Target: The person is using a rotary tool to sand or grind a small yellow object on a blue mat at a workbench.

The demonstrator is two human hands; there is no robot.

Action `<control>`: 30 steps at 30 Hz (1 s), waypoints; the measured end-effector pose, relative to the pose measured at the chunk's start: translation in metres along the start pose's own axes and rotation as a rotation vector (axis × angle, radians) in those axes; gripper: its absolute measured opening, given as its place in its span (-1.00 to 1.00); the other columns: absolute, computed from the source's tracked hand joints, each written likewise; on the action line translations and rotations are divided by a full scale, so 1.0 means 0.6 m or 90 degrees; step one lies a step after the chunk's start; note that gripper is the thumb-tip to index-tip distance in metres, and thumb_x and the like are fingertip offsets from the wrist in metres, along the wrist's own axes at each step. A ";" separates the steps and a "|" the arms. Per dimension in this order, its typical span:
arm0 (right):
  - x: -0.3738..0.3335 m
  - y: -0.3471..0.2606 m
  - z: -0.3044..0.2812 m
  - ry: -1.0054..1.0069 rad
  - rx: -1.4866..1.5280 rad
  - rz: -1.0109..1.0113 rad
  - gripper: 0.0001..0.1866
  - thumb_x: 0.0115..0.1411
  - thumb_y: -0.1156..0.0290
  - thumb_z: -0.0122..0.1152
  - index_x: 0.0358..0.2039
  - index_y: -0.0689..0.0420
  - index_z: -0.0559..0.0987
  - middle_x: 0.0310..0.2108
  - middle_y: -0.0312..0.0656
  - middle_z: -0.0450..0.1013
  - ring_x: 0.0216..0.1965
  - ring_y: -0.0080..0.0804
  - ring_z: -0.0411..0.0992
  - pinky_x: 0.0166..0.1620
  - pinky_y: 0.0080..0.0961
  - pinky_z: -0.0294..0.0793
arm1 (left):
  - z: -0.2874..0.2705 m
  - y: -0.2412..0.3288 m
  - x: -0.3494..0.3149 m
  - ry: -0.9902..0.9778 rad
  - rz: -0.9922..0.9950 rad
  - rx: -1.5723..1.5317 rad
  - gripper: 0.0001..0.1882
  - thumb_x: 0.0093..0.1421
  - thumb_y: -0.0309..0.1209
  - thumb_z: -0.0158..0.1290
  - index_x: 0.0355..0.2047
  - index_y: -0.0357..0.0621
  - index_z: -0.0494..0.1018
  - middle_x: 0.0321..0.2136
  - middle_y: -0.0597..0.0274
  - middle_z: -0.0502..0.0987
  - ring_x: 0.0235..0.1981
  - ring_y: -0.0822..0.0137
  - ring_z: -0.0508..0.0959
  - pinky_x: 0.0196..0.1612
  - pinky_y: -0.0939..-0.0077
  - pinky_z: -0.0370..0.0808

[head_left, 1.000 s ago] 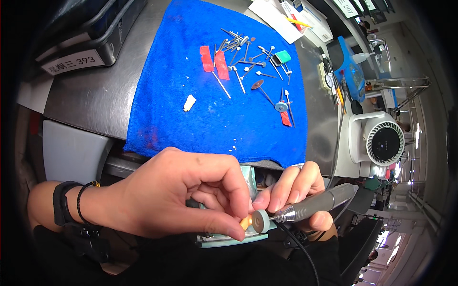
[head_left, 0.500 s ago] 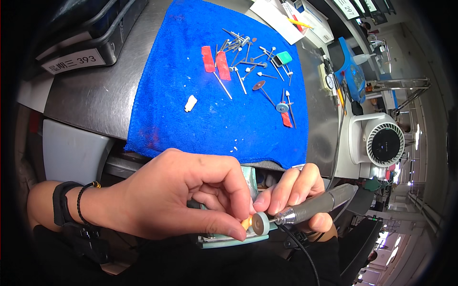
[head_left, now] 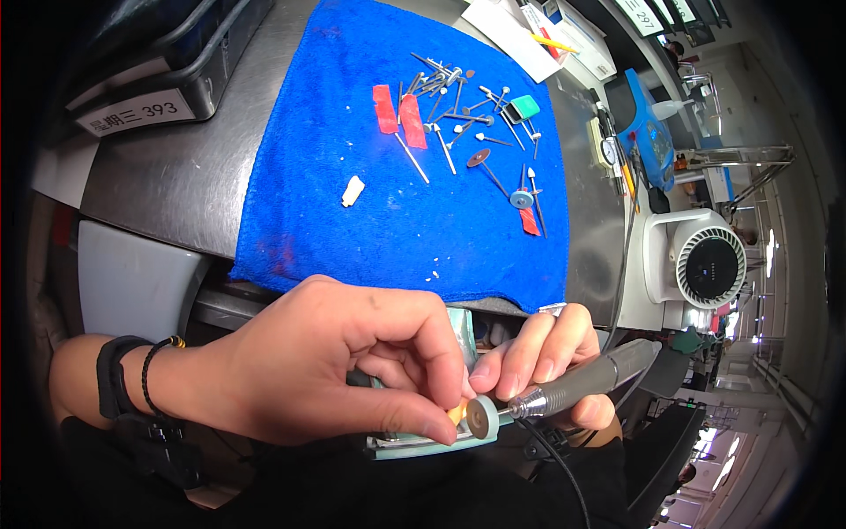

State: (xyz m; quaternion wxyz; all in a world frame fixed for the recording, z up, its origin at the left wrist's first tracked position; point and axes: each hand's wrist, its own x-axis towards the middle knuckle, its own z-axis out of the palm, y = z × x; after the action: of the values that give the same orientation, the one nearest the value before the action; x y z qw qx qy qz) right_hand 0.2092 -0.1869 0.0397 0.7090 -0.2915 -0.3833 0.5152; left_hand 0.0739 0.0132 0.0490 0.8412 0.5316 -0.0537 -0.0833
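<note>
Black clothing (head_left: 326,494), a broad black wristband (head_left: 112,379) and a braided bracelet (head_left: 144,381) are worn.

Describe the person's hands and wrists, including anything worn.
The left hand and right hand wear no gloves. On the left wrist sit a wide black band and a thin black cord with a golden bead. The right wrist is mostly hidden.

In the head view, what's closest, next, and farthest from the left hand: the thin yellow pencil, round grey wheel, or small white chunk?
1. Round grey wheel: just right of the left hand.
2. Small white chunk: straight ahead.
3. Thin yellow pencil: far ahead, right.
</note>
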 end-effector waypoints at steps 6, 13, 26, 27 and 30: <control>0.001 0.001 0.002 0.006 0.007 -0.001 -0.64 0.10 0.30 0.10 -0.23 0.27 0.25 -0.21 0.18 0.32 0.00 0.17 0.30 0.09 0.08 0.25 | 0.001 0.002 -0.001 0.001 -0.006 -0.010 -0.79 -0.05 -0.66 0.19 -0.42 -0.36 0.38 -0.39 0.04 0.51 -0.30 0.39 0.56 -0.22 0.61 0.53; -0.001 0.006 0.000 0.005 0.025 -0.020 -0.64 0.11 0.29 0.09 -0.23 0.27 0.25 -0.22 0.18 0.32 0.01 0.17 0.30 0.09 0.06 0.26 | 0.000 0.005 0.000 -0.002 -0.022 -0.007 -0.80 -0.04 -0.66 0.19 -0.43 -0.35 0.39 -0.39 0.06 0.51 -0.30 0.39 0.56 -0.22 0.61 0.52; 0.001 0.001 0.005 0.022 0.005 0.001 -0.64 0.10 0.29 0.10 -0.24 0.28 0.26 -0.23 0.18 0.33 0.00 0.16 0.30 0.10 0.04 0.25 | 0.000 0.004 -0.001 0.000 -0.017 0.003 -0.81 -0.05 -0.67 0.19 -0.45 -0.33 0.39 -0.39 0.08 0.49 -0.31 0.39 0.56 -0.23 0.62 0.53; 0.000 0.002 0.006 0.018 0.007 -0.005 -0.64 0.10 0.29 0.10 -0.24 0.28 0.26 -0.23 0.18 0.33 0.00 0.16 0.30 0.10 0.04 0.25 | 0.000 0.004 -0.002 -0.002 -0.010 0.006 -0.82 -0.05 -0.67 0.19 -0.45 -0.33 0.39 -0.39 0.08 0.49 -0.31 0.39 0.56 -0.23 0.61 0.54; 0.000 0.003 0.003 0.009 0.008 -0.009 -0.64 0.10 0.29 0.11 -0.24 0.27 0.26 -0.22 0.18 0.33 0.01 0.15 0.30 0.10 0.04 0.25 | 0.000 0.007 -0.001 -0.001 -0.027 0.002 -0.82 -0.05 -0.67 0.19 -0.46 -0.33 0.39 -0.38 0.07 0.49 -0.29 0.38 0.56 -0.22 0.61 0.54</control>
State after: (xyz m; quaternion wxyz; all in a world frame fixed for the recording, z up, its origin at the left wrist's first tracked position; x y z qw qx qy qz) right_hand 0.2066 -0.1866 0.0395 0.7171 -0.2877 -0.3770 0.5108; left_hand 0.0736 0.0153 0.0524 0.8385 0.5337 -0.0429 -0.1015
